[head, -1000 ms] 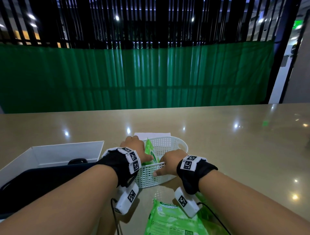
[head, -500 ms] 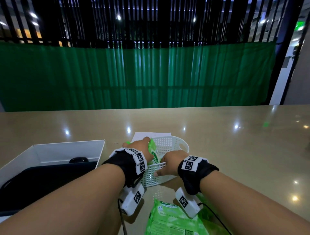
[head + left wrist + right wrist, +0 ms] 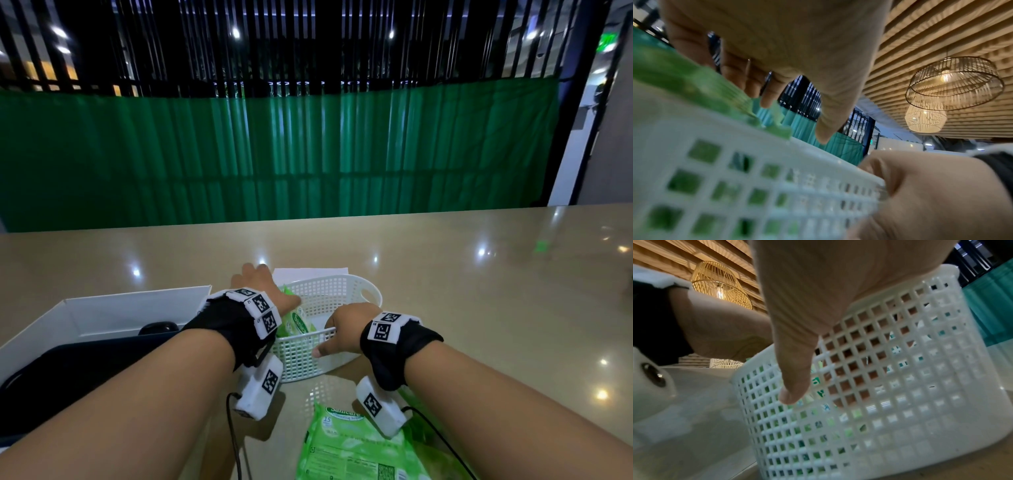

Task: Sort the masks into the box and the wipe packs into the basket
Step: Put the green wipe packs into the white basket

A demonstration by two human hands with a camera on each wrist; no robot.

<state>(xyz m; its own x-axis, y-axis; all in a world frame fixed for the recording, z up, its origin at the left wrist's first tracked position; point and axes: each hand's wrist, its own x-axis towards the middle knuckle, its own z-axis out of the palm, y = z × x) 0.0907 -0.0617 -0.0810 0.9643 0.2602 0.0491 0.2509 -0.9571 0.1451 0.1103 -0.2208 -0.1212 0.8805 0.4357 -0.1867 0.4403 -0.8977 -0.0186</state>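
Wipe packs, one in basket (image 3: 342, 294), one on table, right hand (image 3: 342, 329) gripping rim, left hand (image 3: 263, 291) fingers spread.

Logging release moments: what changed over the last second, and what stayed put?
The left hand let go of the green wipe pack, now lying in the white basket, and opened, moving forward past the rim. The right hand kept gripping the basket's near rim. Box and the table's wipe pack unchanged.
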